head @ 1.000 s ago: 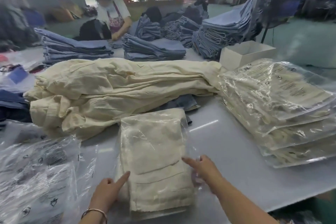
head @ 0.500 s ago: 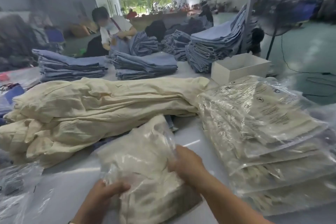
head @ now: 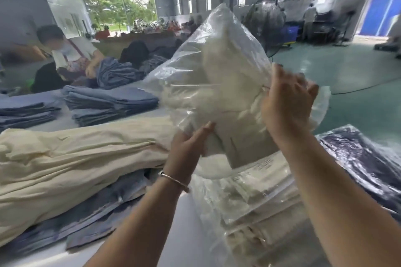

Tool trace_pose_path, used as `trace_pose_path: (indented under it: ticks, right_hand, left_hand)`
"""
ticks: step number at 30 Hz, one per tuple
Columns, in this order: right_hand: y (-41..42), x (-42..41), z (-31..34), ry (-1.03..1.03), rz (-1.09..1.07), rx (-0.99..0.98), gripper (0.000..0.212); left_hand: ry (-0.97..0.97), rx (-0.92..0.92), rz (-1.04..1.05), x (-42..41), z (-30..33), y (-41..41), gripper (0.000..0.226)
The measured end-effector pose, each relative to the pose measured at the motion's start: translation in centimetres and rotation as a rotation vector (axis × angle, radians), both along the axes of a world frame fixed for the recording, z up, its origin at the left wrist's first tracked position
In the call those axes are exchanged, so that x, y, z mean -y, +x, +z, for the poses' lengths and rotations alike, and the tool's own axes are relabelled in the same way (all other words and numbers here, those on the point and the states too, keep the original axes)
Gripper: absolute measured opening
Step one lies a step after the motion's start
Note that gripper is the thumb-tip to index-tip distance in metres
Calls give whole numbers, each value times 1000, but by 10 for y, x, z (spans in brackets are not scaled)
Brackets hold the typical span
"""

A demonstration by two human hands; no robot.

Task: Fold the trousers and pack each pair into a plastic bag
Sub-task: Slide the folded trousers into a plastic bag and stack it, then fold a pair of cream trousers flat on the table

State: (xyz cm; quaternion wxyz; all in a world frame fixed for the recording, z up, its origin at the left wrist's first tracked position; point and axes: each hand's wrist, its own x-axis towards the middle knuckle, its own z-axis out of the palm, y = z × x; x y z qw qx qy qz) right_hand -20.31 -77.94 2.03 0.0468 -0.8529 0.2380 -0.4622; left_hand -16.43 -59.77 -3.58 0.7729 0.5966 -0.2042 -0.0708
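1. Trousers (head: 225,84), cream and folded, are sitting inside a clear plastic bag (head: 195,58) that both hands are holding up in the air above the worktop (head: 186,219), tilted with its far end highest.
2. The left hand (head: 191,147) is gripping the bag's lower near corner, fingers curled round plastic and cloth together; the right hand (head: 286,104) is pinching the right edge higher up, fingers closed on the film.
3. The step in hand is, by my judgement, settling the bundle into the bag and carrying it to the packed pile; the fold is looking bunched, so a short shake with the open end held uppermost is likely helping the cloth slide flat into the bag's bottom.
4. Both grips are best staying on the cloth through the film, since loose plastic alone is slippery and may let the bundle drop out.
5. The stack of bagged trousers (head: 256,197) is lying just below the lifted bag; laying it square on top, edges matched, is keeping the pile from sliding.
6. The heap of loose cream trousers (head: 76,158) is waiting to the left, over blue garments (head: 104,214), with folded blue stacks (head: 112,102) further back.
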Motion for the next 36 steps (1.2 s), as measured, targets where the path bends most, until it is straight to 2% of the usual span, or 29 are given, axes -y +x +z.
trace_pose_path:
  ticks: [2,4,5,7,9,10,16,19,22,25,30,36]
  right_hand:
    - [11,22,-13,37,-62,-80,62]
    - [22,33,-39,40,-45,-203,64]
    - [27,36,-56,40,2,-311,62]
    - [37,37,-97,102,159,-638,61]
    - [40,36,-140,191,273,-950,62]
    - [40,36,-156,211,283,-1008,62]
    - [43,35,-171,214,251,-961,64]
    - [37,20,-158,276,230,-941,56]
    - [32,-22,-142,321,269,-662,41]
    - [30,-86,-130,210,452,-466,40]
    - [37,-195,-142,55,758,-517,39]
    - [65,-300,-168,-16,876,-667,42]
  left_hand:
    - [176,-77,-70,24,-12,10,9]
    - [544,-119,-95,38,-36,16,25]
    - [606,-219,-77,42,-49,15,29]
    - [604,-380,-60,44,-73,13,18]
    - [645,-375,-18,43,-87,13,29]
    - [655,-374,-24,41,-91,15,35]
    - [568,-413,-77,28,-91,12,28]
    - [526,-390,-132,3,-90,7,17]
    - [582,-386,-93,-35,-98,8,13]
    - [599,-431,-4,-81,-108,11,13]
    - [564,-487,161,-174,-116,14,15]
    - [488,-519,379,-306,-119,24,17]
